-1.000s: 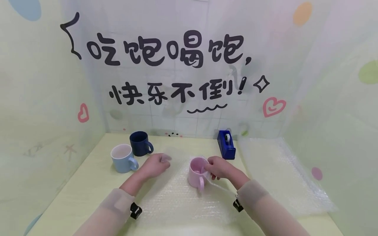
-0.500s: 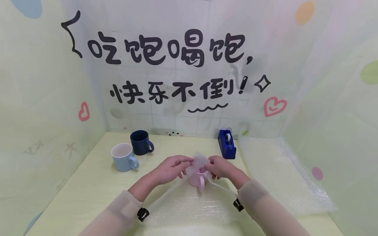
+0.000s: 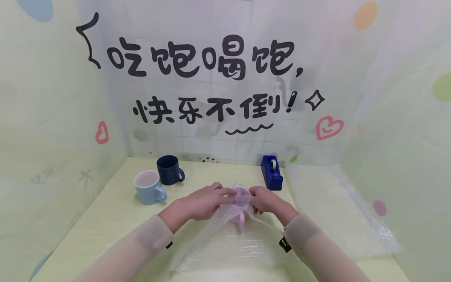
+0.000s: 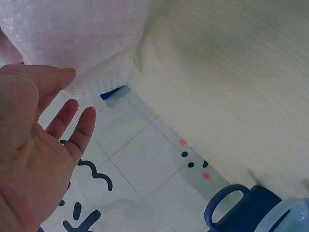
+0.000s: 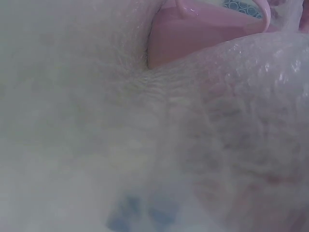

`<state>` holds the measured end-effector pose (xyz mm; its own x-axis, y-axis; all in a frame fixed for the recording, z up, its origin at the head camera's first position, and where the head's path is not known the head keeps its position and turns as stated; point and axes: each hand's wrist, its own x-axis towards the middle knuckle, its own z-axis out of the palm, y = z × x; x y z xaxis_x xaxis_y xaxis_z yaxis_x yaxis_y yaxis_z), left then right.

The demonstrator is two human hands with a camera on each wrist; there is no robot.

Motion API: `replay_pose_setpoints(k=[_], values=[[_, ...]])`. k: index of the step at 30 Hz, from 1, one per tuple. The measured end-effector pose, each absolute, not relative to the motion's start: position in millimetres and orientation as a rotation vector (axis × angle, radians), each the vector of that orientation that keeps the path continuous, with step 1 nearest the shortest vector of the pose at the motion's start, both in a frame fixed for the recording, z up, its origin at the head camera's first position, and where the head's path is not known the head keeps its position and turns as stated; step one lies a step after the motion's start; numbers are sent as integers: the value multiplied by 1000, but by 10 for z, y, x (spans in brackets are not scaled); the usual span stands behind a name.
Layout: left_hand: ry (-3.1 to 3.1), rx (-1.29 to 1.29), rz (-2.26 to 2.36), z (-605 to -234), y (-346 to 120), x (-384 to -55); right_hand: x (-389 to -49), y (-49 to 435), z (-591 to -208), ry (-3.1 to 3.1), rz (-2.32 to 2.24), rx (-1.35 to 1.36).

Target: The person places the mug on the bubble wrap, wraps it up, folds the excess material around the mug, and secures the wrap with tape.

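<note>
A pink mug [image 3: 240,220] stands on a sheet of bubble wrap [image 3: 229,244], its handle toward me. A flap of the wrap lies over its top. From the left, my left hand [image 3: 206,201] presses this flap onto the mug with fingers fairly straight. In the left wrist view, those fingers [image 4: 58,77] touch the wrap around the mug. My right hand [image 3: 265,199] pinches wrap at the mug's right rim; its fingertips are partly hidden. Cloudy wrap covers most of the right wrist view, with the pink mug [image 5: 193,34] showing above.
A light blue mug [image 3: 146,190] and a dark blue mug [image 3: 167,170] stand at the back left. Behind my right hand is a blue tape dispenser [image 3: 272,175]. More bubble wrap [image 3: 334,215] lies flat on the right, beside the side wall.
My left hand has brought the left part of the wrap rightward over the mug and down onto its opening. My right hand has stayed at the mug's right rim.
</note>
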<state>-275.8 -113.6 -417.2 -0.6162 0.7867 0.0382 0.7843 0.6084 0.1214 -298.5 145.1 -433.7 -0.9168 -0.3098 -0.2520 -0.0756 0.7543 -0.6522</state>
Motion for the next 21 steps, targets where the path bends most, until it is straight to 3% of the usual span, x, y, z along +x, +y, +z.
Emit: replay_pose_setpoints(k=[14,21], values=[[2801,1327,71,-4125,-879,-2899,-2969,1425,-4270,2637,-868,-280],[2763,1306,349,-4166,-942,-2918,-2951,1383,-4265,2741,-783,-252]])
